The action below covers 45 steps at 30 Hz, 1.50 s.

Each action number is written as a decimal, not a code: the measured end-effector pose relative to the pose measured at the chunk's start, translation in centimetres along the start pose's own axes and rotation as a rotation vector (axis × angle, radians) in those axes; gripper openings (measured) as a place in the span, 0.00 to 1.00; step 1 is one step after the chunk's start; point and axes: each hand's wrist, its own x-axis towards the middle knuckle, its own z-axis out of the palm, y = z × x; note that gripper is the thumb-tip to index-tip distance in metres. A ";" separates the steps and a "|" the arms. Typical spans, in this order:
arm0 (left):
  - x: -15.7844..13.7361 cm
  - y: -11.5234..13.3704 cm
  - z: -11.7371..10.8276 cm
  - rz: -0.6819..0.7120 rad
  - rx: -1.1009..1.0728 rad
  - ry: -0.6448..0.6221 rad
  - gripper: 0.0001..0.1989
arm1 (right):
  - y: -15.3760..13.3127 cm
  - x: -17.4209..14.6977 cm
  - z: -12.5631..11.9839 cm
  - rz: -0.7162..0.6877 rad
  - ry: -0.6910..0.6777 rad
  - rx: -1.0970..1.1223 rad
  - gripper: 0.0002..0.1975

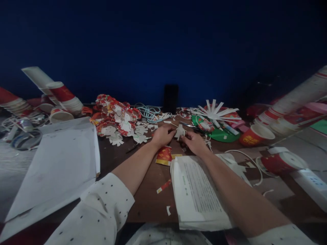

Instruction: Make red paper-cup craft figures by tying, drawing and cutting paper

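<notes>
Between my two hands is a small white paper cutout (180,132) with a jagged, figure-like outline. The fingers of my right hand (196,143) pinch its lower right side. My left hand (163,136) is curled closed at the cutout's left edge, and what its fingertips grip is hidden. Just below my left hand a red and gold piece of cut paper cup (164,156) lies on the brown table (146,200). Scissors (188,125) lie beyond my right hand. Left of my hands, several similar white cutouts (140,133) lie beside a red patterned pile (112,109).
A printed paper stack (196,194) lies under my right forearm. White board-like sheets (63,160) cover the left. Stacked paper cups (63,97) lean at back left, with another cup (258,134) at right. White strips (214,110) fan above a green disc (222,135). A black phone-like object (171,97) stands behind.
</notes>
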 end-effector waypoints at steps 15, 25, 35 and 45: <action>0.1 0.2 0.0 0.000 0.080 -0.048 0.11 | -0.2 -0.4 -0.3 -0.065 -0.003 -0.079 0.09; 0.0 0.6 -0.1 0.011 0.057 -0.059 0.11 | -0.2 -0.3 0.0 0.023 0.064 0.071 0.09; -0.2 -0.3 -1.0 -0.240 0.093 0.291 0.16 | 0.0 0.6 -4.5 0.076 0.301 0.619 0.14; -0.6 0.5 -1.4 -0.276 0.378 0.137 0.15 | 1.1 -0.1 -5.6 0.063 -0.099 -0.048 0.19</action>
